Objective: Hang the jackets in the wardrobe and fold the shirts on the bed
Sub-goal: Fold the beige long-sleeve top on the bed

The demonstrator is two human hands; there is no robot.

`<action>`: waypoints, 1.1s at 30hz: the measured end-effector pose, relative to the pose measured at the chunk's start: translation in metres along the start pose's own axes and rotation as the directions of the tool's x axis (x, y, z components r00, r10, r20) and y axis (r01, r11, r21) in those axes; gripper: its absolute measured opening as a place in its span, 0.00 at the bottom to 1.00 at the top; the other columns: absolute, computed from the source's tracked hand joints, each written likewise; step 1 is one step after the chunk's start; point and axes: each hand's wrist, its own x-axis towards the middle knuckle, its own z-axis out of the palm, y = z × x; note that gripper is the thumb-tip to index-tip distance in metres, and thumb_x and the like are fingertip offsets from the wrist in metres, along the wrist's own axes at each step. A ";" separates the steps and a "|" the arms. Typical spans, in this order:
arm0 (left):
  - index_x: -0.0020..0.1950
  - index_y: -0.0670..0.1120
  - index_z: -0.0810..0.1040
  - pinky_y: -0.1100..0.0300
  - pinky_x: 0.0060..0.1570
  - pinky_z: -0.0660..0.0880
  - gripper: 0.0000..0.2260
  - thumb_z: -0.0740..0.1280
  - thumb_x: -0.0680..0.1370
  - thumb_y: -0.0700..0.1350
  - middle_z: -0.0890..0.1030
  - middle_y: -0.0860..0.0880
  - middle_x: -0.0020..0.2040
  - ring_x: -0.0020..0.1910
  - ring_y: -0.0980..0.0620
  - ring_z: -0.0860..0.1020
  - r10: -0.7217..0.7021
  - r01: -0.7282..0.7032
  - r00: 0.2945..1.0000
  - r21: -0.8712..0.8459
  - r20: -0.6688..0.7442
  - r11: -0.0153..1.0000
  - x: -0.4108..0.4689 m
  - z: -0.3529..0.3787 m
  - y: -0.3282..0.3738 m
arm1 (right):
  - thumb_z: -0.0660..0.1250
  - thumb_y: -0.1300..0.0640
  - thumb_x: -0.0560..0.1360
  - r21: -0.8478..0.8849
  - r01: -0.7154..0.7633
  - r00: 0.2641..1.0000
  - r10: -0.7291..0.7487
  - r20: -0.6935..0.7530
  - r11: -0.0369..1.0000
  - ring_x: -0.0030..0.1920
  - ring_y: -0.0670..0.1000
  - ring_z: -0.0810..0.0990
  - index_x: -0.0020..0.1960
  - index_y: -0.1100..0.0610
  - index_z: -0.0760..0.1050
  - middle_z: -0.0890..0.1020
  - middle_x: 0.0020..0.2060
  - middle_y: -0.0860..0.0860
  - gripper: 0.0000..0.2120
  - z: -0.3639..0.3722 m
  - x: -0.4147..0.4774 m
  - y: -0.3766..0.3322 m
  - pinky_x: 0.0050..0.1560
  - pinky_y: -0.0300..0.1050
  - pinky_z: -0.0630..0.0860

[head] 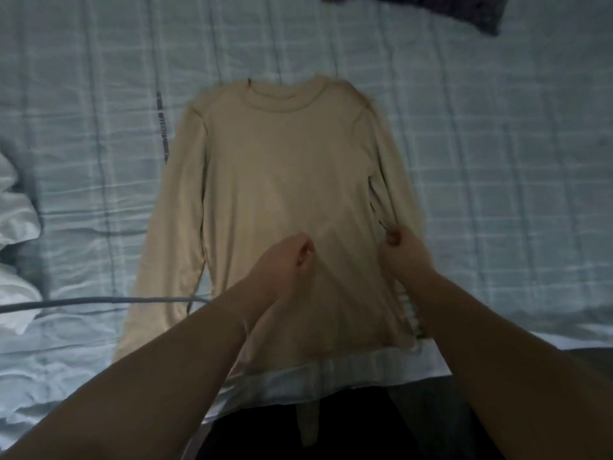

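Observation:
A beige long-sleeved shirt (pixel 282 180) lies flat and face up on the bed (pixel 497 161), collar at the far end, hem at the bed's near edge. Both sleeves run down along its sides. My left hand (pixel 285 260) pinches the fabric on the lower middle of the body, raising a small ridge. At the right side seam, where the right sleeve lies, my right hand (pixel 403 249) grips the cloth with curled fingers. The frame is dim and a little blurred.
The bed has a pale blue checked cover. A dark checked garment (pixel 464 11) lies at the far top right. White bedding (pixel 16 234) is bunched at the left edge. A grey cord (pixel 83 302) crosses the cover at the left.

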 end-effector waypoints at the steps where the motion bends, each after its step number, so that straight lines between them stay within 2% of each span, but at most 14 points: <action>1: 0.51 0.50 0.74 0.55 0.44 0.72 0.03 0.64 0.79 0.48 0.76 0.53 0.42 0.41 0.52 0.74 0.018 -0.018 1.000 -0.001 -0.008 1.000 0.013 0.004 0.010 | 0.64 0.59 0.74 0.008 0.034 0.999 -0.034 -0.015 0.999 0.54 0.59 0.79 0.61 0.54 0.76 0.81 0.54 0.56 0.15 -0.005 0.012 -0.004 0.49 0.43 0.69; 4: 0.51 0.52 0.72 0.57 0.42 0.69 0.02 0.63 0.79 0.49 0.76 0.53 0.43 0.43 0.51 0.75 0.039 -0.039 0.999 0.006 -0.036 0.999 0.051 0.026 0.037 | 0.62 0.59 0.74 0.045 0.163 0.980 -0.157 -0.123 0.986 0.54 0.58 0.79 0.61 0.54 0.76 0.80 0.54 0.54 0.16 -0.020 0.053 -0.014 0.53 0.46 0.73; 7: 0.50 0.52 0.70 0.57 0.41 0.66 0.05 0.63 0.79 0.51 0.76 0.51 0.45 0.45 0.48 0.76 -0.005 0.006 0.997 0.007 -0.078 1.000 0.085 0.055 0.065 | 0.66 0.55 0.71 -0.129 0.217 0.939 -0.243 -0.242 0.968 0.57 0.60 0.73 0.63 0.55 0.71 0.74 0.57 0.56 0.20 -0.025 0.093 -0.017 0.53 0.52 0.71; 9: 0.54 0.50 0.71 0.57 0.43 0.67 0.09 0.64 0.78 0.53 0.77 0.48 0.50 0.50 0.46 0.76 -0.097 0.096 0.988 -0.011 -0.124 0.995 0.108 0.072 0.084 | 0.68 0.48 0.70 -0.242 0.153 0.959 -0.203 -0.198 0.958 0.60 0.60 0.71 0.66 0.55 0.68 0.72 0.60 0.56 0.26 -0.025 0.111 -0.018 0.56 0.56 0.72; 11: 0.61 0.47 0.70 0.53 0.49 0.71 0.16 0.64 0.79 0.53 0.77 0.46 0.56 0.56 0.44 0.77 -0.218 0.221 0.961 -0.001 -0.171 0.975 0.125 0.086 0.099 | 0.68 0.44 0.72 -0.331 0.121 0.981 -0.164 -0.105 0.936 0.60 0.61 0.73 0.61 0.55 0.69 0.74 0.57 0.56 0.23 -0.025 0.122 -0.016 0.56 0.56 0.73; 12: 0.64 0.46 0.68 0.51 0.52 0.72 0.18 0.65 0.79 0.53 0.76 0.45 0.59 0.58 0.43 0.77 -0.283 0.290 0.941 0.011 -0.185 0.957 0.131 0.090 0.104 | 0.67 0.46 0.73 -0.329 0.146 0.980 -0.181 -0.078 0.933 0.58 0.62 0.75 0.56 0.55 0.70 0.76 0.54 0.56 0.17 -0.027 0.126 -0.014 0.54 0.55 0.74; 14: 0.67 0.47 0.66 0.50 0.55 0.73 0.19 0.63 0.79 0.52 0.76 0.45 0.62 0.60 0.42 0.77 -0.395 0.402 0.898 -0.004 -0.195 0.916 0.138 0.096 0.110 | 0.63 0.54 0.74 -0.166 0.202 0.975 -0.214 -0.059 0.965 0.52 0.63 0.78 0.49 0.55 0.68 0.76 0.43 0.54 0.06 -0.036 0.134 -0.011 0.47 0.51 0.72; 16: 0.71 0.50 0.63 0.50 0.56 0.73 0.20 0.60 0.80 0.50 0.75 0.46 0.63 0.60 0.42 0.78 -0.441 0.445 0.876 -0.025 -0.196 0.895 0.140 0.099 0.115 | 0.61 0.57 0.74 0.015 0.204 0.978 -0.202 -0.056 0.979 0.44 0.62 0.78 0.47 0.54 0.64 0.72 0.35 0.49 0.05 -0.055 0.142 -0.010 0.42 0.48 0.67; 18: 0.71 0.51 0.62 0.49 0.55 0.74 0.19 0.59 0.81 0.47 0.75 0.46 0.62 0.57 0.41 0.79 -0.463 0.474 0.863 0.008 -0.204 0.881 0.140 0.101 0.122 | 0.60 0.55 0.73 0.042 0.216 0.975 -0.214 -0.056 0.975 0.38 0.58 0.74 0.49 0.52 0.64 0.71 0.33 0.46 0.07 -0.079 0.152 -0.012 0.41 0.47 0.66; 21: 0.60 0.49 0.64 0.49 0.51 0.74 0.08 0.57 0.81 0.45 0.75 0.47 0.58 0.54 0.41 0.80 -0.504 0.531 0.825 0.045 -0.253 0.846 0.143 0.104 0.124 | 0.61 0.57 0.72 -0.142 0.280 0.951 -0.294 -0.092 0.949 0.41 0.60 0.76 0.50 0.50 0.66 0.76 0.36 0.51 0.09 -0.109 0.178 -0.020 0.42 0.49 0.68; 24: 0.58 0.48 0.65 0.50 0.47 0.74 0.08 0.59 0.80 0.46 0.75 0.47 0.55 0.52 0.41 0.80 -0.494 0.534 0.828 0.103 -0.265 0.839 0.147 0.111 0.119 | 0.59 0.59 0.72 -0.335 0.326 0.921 -0.377 -0.098 0.884 0.48 0.64 0.79 0.50 0.51 0.69 0.81 0.45 0.58 0.07 -0.126 0.214 -0.024 0.44 0.50 0.69; 29: 0.54 0.49 0.66 0.54 0.40 0.70 0.09 0.58 0.79 0.54 0.74 0.48 0.51 0.47 0.43 0.79 -0.406 0.464 0.862 0.152 -0.302 0.873 0.144 0.118 0.115 | 0.65 0.52 0.77 -0.255 0.394 0.914 -0.405 0.008 0.883 0.58 0.64 0.76 0.58 0.56 0.74 0.77 0.56 0.60 0.13 -0.121 0.246 -0.036 0.57 0.57 0.74; 31: 0.55 0.49 0.66 0.52 0.40 0.74 0.11 0.60 0.79 0.54 0.73 0.49 0.51 0.46 0.45 0.79 -0.400 0.461 0.850 0.118 -0.342 0.879 0.139 0.116 0.119 | 0.66 0.54 0.75 -0.280 0.377 0.903 -0.418 -0.103 0.883 0.61 0.62 0.73 0.62 0.55 0.72 0.74 0.60 0.58 0.16 -0.117 0.240 -0.040 0.60 0.58 0.72; 33: 0.53 0.49 0.65 0.52 0.38 0.74 0.09 0.61 0.80 0.52 0.73 0.50 0.49 0.44 0.46 0.79 -0.391 0.452 0.835 0.076 -0.387 0.889 0.130 0.118 0.126 | 0.61 0.60 0.72 -0.149 0.558 0.769 -0.576 -0.275 0.816 0.58 0.58 0.74 0.59 0.57 0.73 0.75 0.58 0.56 0.16 -0.112 0.219 -0.041 0.59 0.53 0.71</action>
